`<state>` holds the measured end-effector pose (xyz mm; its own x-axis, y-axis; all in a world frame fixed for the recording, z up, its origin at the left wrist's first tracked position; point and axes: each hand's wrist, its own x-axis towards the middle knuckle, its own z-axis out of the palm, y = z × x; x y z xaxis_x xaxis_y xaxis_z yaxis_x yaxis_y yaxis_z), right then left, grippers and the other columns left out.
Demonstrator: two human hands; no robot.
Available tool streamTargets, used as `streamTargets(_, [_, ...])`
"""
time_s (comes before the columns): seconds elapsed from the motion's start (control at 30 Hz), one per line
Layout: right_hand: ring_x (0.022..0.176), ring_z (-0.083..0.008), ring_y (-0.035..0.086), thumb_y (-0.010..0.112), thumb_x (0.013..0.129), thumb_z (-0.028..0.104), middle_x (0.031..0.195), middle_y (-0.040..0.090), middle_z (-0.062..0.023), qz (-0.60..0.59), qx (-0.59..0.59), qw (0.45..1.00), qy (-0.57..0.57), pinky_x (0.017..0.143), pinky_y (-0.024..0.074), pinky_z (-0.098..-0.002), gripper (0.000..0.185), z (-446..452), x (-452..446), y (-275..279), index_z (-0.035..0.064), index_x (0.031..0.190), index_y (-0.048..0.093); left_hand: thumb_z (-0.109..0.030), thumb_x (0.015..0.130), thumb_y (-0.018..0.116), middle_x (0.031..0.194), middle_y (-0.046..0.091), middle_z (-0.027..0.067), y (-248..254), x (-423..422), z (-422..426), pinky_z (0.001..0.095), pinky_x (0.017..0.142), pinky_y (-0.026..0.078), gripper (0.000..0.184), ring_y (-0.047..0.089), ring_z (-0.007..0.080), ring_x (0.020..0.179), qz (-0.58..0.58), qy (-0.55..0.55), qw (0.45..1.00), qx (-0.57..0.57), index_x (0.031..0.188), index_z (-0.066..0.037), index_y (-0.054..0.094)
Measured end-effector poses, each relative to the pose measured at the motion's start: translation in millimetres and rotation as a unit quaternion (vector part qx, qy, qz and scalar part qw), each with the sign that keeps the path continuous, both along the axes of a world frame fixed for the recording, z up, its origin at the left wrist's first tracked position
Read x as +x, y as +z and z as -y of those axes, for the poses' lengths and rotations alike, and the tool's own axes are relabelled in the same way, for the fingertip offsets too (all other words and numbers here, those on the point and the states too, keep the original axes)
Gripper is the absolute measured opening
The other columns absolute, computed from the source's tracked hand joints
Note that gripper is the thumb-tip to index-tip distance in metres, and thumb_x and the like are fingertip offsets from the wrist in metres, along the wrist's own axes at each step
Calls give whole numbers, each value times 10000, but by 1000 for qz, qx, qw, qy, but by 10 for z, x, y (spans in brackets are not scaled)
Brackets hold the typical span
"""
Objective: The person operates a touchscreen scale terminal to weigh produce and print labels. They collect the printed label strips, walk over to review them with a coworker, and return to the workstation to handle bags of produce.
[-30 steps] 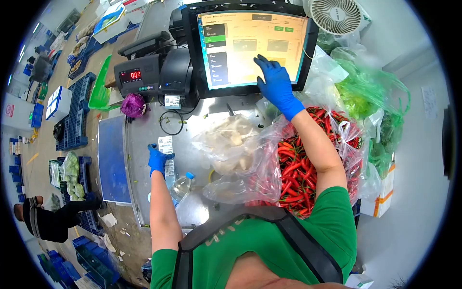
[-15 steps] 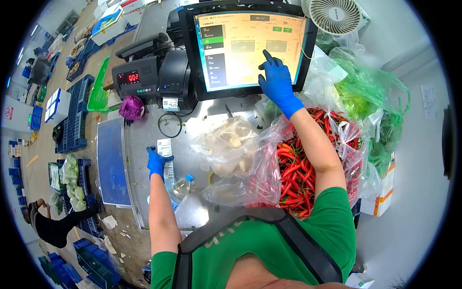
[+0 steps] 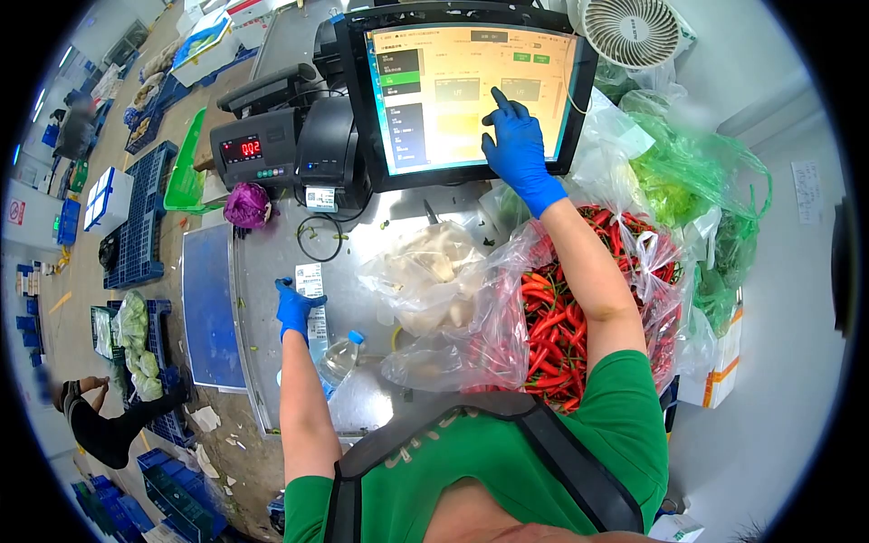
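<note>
My right hand (image 3: pixel 520 152), in a blue glove, is at the lit touchscreen (image 3: pixel 444 118) with its index finger extended and the thumb apart. On the metal table (image 3: pixel 272 308), my gloved left hand (image 3: pixel 295 306) is beside a strip of printed labels (image 3: pixel 310 288), thumb against it; whether the strip is gripped is unclear. A clear bottle with a blue cap (image 3: pixel 341 358) lies below the strip. Between my hands is a plastic bag of pale produce (image 3: pixel 430 276). Red chillies (image 3: pixel 552 335) in clear plastic lie under my right forearm.
A scale display (image 3: pixel 243 149), a label printer (image 3: pixel 328 149) and a purple cabbage (image 3: pixel 247 205) are at the upper left of the table. A fan (image 3: pixel 631 29) and green bags (image 3: pixel 674 176) are to the right. Another person (image 3: pixel 100 430) bends near blue crates at the far left.
My right hand has shifted slightly over the screen, its index finger now higher. My left hand stays by the labels. The other person has changed posture, arms now reaching toward the crates.
</note>
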<state>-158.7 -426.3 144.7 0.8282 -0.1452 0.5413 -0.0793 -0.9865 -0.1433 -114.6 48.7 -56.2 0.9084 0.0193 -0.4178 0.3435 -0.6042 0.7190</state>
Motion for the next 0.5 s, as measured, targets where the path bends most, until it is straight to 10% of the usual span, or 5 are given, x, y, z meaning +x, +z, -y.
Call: streamTargets(0.5, [1112,-311,489,639,688,102,1354,448,-93,-1,1,999,51,850,402,-398,213,-229,109,-13,83,886,563,23,468,854,985,584,129,149,-40,70,349,704,520,943,594,203,810,10,5,1000,-8,1190,-37,250])
